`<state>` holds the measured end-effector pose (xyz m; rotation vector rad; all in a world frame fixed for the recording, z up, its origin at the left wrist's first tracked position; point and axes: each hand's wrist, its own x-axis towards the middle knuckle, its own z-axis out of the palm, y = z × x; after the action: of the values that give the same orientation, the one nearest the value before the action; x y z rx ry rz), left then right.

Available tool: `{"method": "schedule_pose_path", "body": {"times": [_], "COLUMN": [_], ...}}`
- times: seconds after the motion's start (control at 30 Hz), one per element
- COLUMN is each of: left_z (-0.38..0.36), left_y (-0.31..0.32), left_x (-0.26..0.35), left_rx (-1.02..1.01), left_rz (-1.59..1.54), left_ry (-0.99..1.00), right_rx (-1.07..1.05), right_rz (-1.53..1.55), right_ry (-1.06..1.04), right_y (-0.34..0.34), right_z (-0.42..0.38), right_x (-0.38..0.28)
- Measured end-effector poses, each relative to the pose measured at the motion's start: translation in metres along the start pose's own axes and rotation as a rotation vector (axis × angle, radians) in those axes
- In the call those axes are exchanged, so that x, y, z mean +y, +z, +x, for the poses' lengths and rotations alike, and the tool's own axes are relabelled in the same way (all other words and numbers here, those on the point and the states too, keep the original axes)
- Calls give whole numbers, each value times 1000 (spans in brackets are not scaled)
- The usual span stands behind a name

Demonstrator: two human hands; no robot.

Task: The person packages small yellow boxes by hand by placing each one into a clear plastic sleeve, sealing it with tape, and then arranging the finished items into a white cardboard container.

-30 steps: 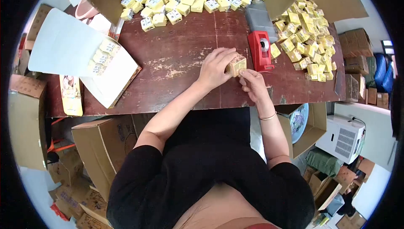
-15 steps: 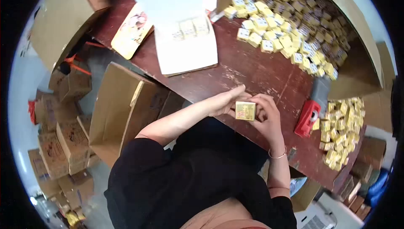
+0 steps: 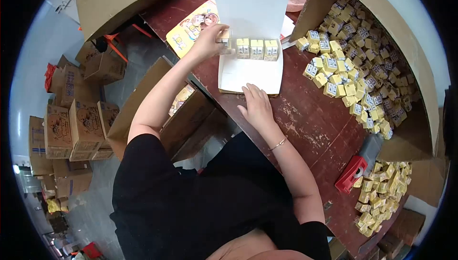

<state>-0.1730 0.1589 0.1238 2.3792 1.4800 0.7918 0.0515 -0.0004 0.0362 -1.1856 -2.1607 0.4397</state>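
A white open carton stands on the dark red table with its lid raised at the back. Inside, along its rear, three small yellow-and-white boxes form a row. My left hand is closed on another small yellow box at the carton's left rear corner, left of that row; the fingers partly cover it. My right hand rests with fingers stretched out at the carton's front edge and holds nothing.
Many small yellow boxes spill from a large tipped cardboard box on the right. A red and grey tape dispenser lies near another pile of boxes. On the left are a printed yellow card, an open cardboard box and stacked cartons.
My hands, together around a small yellow box before, have parted. The left has carried a box to the white carton; the right has reached its front edge. The view has shifted.
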Motion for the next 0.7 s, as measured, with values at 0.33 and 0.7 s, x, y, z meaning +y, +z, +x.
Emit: {"method": "schedule_pose_path", "body": {"times": [0.33,0.7], "left_z": [23,20], "left_y": [23,58], "left_x": [-2,-22], "left_rx": [-79,-34], "left_rz": [-387,-68], "left_ry": [33,163], "right_rx": [-6,147], "right_rz": [-145,-117], "right_ry": [30,11], "right_y": [32,36], "right_z": [0,0], "right_x": [35,46]}}
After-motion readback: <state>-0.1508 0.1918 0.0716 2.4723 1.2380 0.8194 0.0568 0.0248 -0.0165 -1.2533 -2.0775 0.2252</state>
